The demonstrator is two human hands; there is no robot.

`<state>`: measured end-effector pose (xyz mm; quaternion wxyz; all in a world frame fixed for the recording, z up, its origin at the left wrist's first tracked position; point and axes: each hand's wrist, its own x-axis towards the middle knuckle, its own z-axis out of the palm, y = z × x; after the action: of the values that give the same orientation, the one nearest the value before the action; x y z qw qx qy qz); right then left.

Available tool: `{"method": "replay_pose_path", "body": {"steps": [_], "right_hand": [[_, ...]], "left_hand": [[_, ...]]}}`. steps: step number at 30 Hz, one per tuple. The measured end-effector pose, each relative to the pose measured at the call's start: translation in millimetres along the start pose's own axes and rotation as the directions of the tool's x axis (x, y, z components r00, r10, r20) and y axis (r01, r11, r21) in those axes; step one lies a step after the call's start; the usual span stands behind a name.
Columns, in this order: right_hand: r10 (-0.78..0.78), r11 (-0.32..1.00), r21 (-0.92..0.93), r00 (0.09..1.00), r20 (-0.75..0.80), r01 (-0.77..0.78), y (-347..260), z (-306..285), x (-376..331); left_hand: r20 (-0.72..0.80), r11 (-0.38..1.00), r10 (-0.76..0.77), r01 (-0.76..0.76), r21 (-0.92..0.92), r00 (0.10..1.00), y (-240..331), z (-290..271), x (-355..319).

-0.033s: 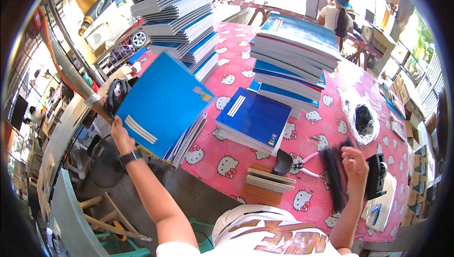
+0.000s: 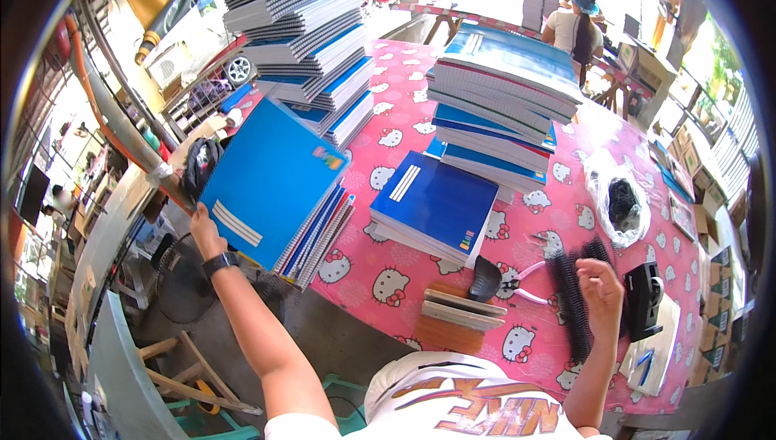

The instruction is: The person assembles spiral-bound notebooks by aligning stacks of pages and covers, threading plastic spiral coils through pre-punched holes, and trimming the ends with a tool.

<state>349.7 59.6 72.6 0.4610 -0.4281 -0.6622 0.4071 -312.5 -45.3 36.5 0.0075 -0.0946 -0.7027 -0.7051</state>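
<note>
My left hand [image 2: 208, 234] is closed on a light blue notebook [image 2: 275, 173], gripping it at the corner nearest me on the left, with a black wristband [image 2: 220, 264] just behind that grip. The notebook spreads up and to the right from my fingers, its cover facing up, over a pile of spiral-bound notebooks [image 2: 323, 234] at the table's edge; I cannot tell whether it rests on them. Beyond this grip rises a tall, uneven stack of notebooks [image 2: 303, 40]. Well to its right lies a dark blue notebook [image 2: 436, 197] on top of a low pile, with another high stack [image 2: 501, 88] behind. My right hand [image 2: 600, 286] hangs over the black coils [image 2: 570, 302], fingers curled in; I cannot tell whether they pinch anything. Left of that hand are pink-handled pliers [image 2: 531, 285], a black curved piece [image 2: 484, 280] and wooden blocks [image 2: 457, 319]. Just right of it stands a black device [image 2: 644, 302], and beyond it sits a clear plastic bag [image 2: 626, 234] with something black inside. Pink patterned cloth [image 2: 388, 310] covers the table between my two hands.
</note>
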Motion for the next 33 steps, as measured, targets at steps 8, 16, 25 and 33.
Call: {"method": "replay_pose_path", "body": {"steps": [8,16,25,33], "right_hand": [[-0.051,0.907,-0.418,0.999,-0.002,0.045,27.7,28.7,-5.4],[0.007,0.891,-0.452,0.996,0.089,0.034,31.3,20.7,-15.1],[-0.064,0.899,-0.422,0.987,0.148,0.121,42.5,35.5,-17.2],[0.011,0.908,-0.411,0.977,0.212,0.079,39.9,39.2,-19.0]], "left_hand": [[0.762,0.286,0.090,-0.750,0.597,0.641,-66.5,39.8,-40.2],[0.631,0.111,-0.172,-0.622,0.775,0.756,10.7,89.3,-110.7],[0.809,0.188,0.161,-0.822,0.537,0.566,-16.9,98.9,-101.7],[0.796,0.283,0.307,-0.849,0.446,0.521,-34.4,86.1,-100.0]]}}
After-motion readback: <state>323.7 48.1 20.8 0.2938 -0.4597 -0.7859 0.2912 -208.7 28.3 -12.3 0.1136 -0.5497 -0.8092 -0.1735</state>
